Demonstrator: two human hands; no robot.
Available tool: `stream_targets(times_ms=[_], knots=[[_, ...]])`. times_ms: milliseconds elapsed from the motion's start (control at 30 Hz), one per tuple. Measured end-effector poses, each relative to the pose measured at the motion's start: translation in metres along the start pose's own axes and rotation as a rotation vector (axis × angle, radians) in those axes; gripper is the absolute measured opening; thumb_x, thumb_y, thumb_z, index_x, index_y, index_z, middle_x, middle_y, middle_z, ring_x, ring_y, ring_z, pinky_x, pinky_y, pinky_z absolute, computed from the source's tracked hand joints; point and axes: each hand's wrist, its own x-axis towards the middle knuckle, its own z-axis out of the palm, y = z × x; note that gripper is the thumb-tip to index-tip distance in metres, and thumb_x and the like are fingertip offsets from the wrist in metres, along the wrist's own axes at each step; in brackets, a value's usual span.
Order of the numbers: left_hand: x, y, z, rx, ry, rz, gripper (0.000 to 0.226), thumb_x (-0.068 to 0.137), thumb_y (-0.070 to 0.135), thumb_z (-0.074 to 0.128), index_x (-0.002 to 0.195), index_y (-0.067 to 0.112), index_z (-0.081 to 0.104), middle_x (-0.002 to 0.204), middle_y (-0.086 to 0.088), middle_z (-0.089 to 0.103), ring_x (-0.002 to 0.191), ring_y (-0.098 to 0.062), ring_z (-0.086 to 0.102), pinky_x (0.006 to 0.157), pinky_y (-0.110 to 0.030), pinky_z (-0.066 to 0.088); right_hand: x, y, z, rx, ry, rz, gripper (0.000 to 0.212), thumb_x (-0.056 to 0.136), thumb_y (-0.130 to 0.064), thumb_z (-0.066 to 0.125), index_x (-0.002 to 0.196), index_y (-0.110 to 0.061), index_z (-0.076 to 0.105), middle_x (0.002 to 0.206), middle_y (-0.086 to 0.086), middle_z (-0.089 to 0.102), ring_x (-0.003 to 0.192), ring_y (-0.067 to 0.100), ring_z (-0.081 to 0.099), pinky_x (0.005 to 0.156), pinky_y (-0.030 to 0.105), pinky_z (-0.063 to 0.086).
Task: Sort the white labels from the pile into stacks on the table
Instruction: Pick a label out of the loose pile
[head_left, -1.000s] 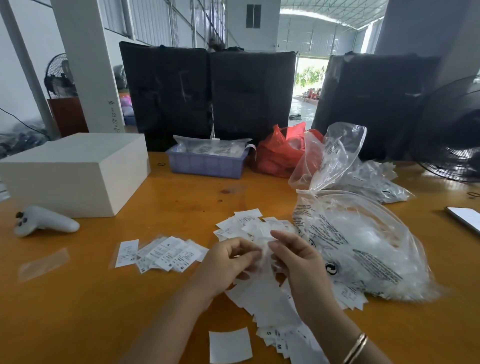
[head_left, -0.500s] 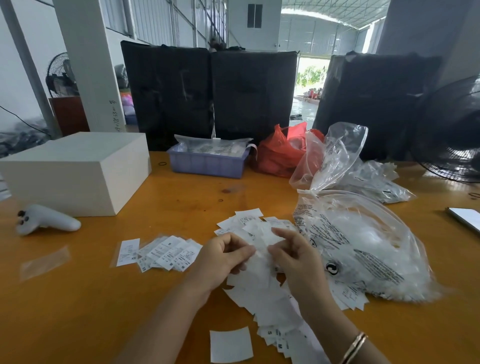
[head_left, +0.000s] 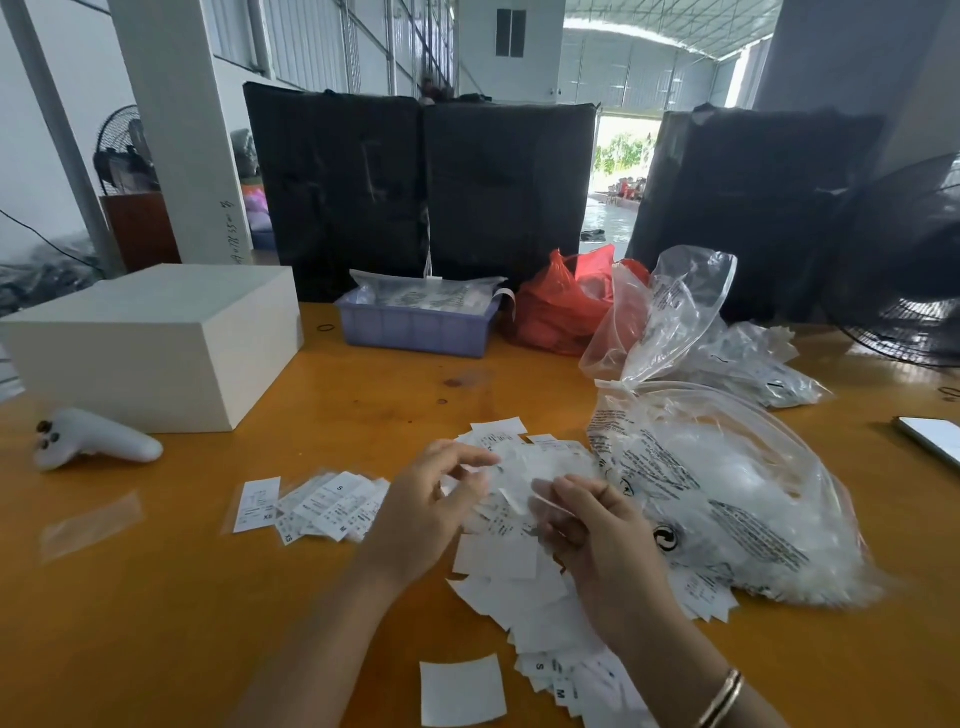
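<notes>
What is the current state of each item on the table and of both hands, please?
Label pile: loose, unsorted.
Sorted labels: fanned row, flat.
Left hand: fingers spread, blurred, over pile.
Right hand: pinching a label.
Large clear bag: lying down, filled.
Purple tray: filled.
Red bag: open.
White box: closed.

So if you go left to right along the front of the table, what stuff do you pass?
Controller → fanned labels → left hand → right hand → big clear bag → phone.
</notes>
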Motion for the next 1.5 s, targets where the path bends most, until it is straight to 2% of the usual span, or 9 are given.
stream_targets(times_ms=[67,167,300,500,700,833,1067,1167,1500], knots=[[-0.003,0.006,-0.001,-0.177,-0.17,-0.054,0.033,0.079,0.058,0.054,0.104,0.04,0.065,0.104,0.028,0.064,0.098,0.01,0.056,0.074,-0.003,0.042,-0.002,0.001,0.002,0.046,-0.02,0.004,0.018,0.073,-0.012,0.071,0.087,-0.011,0.06,0.095,0.012,0.074,0.079,0.02,0.072,0.068,0.03,0.053],[-0.003,0.003,0.005,-0.062,-0.23,-0.059,0.047,0.07,0.07,0.063,0.105,0.039,0.065,0.096,0.028,0.064,0.089,0.008,0.058,0.067,-0.005,0.042,-0.004,0.004,0.004,0.035,-0.077,-0.01,0.039,0.053,-0.02,0.079,0.087,-0.01,0.061,0.097,0.013,0.074,0.087,0.022,0.072,0.079,0.034,0.051],[0.0,0.001,0.011,-0.139,-0.013,-0.104,0.005,0.087,0.026,0.068,0.084,0.03,0.069,0.079,0.018,0.069,0.076,0.004,0.063,0.064,-0.007,0.046,-0.005,0.005,0.007,-0.071,-0.083,-0.051,0.03,0.062,-0.021,0.076,0.086,-0.01,0.061,0.091,0.011,0.074,0.077,0.016,0.07,0.073,0.028,0.05],[-0.002,0.005,0.007,-0.488,0.065,-0.283,0.007,0.093,0.021,0.058,0.095,0.02,0.065,0.089,0.007,0.075,0.086,-0.005,0.07,0.072,-0.023,0.049,-0.004,0.006,0.004,-0.593,-0.102,-0.192,0.005,0.087,-0.015,0.067,0.083,-0.012,0.064,0.073,0.001,0.072,0.058,0.002,0.061,0.05,0.011,0.043],[0.001,0.001,0.01,-0.751,0.21,-0.434,0.01,0.084,0.012,0.066,0.089,0.019,0.072,0.082,0.002,0.075,0.076,-0.008,0.07,0.069,-0.024,0.048,0.004,0.001,-0.007,-1.142,-0.065,-0.595,0.013,0.091,-0.031,0.057,0.084,-0.028,0.067,0.076,-0.011,0.063,0.074,0.014,0.059,0.064,0.026,0.048],[0.003,0.0,0.003,-0.803,0.246,-0.405,0.014,0.068,0.023,0.071,0.078,0.03,0.078,0.079,0.008,0.073,0.081,-0.008,0.065,0.07,-0.022,0.047,0.014,-0.001,-0.019,-1.784,-0.124,-0.815,0.027,0.095,-0.042,0.049,0.111,-0.033,0.069,0.1,-0.011,0.049,0.094,0.01,0.036,0.079,0.024,0.025],[0.002,0.0,0.003,-0.731,0.249,-0.455,0.033,0.053,0.043,0.078,0.081,0.026,0.078,0.08,0.001,0.073,0.084,-0.021,0.063,0.084,-0.039,0.056,0.015,0.004,-0.014,-1.933,-0.11,-0.924,0.019,0.082,-0.034,0.07,0.1,-0.032,0.074,0.087,-0.003,0.058,0.082,0.018,0.054,0.072,0.031,0.042],[0.002,0.001,0.003,-0.723,0.232,-0.479,0.022,0.059,0.04,0.075,0.077,0.028,0.077,0.087,-0.004,0.075,0.098,-0.032,0.066,0.09,-0.052,0.054,0.02,0.008,-0.015,-1.932,-0.15,-0.914,0.026,0.092,-0.04,0.056,0.115,-0.036,0.067,0.097,-0.003,0.055,0.093,0.019,0.05,0.081,0.032,0.037],[0.001,-0.001,0.005,-0.696,0.155,-0.49,0.025,0.06,0.038,0.074,0.079,0.024,0.078,0.076,0.0,0.071,0.071,-0.015,0.067,0.066,-0.032,0.055,0.022,0.004,-0.018,-1.671,-0.064,-0.833,0.022,0.094,-0.037,0.055,0.102,-0.027,0.073,0.09,-0.01,0.053,0.087,0.01,0.044,0.077,0.027,0.027]])
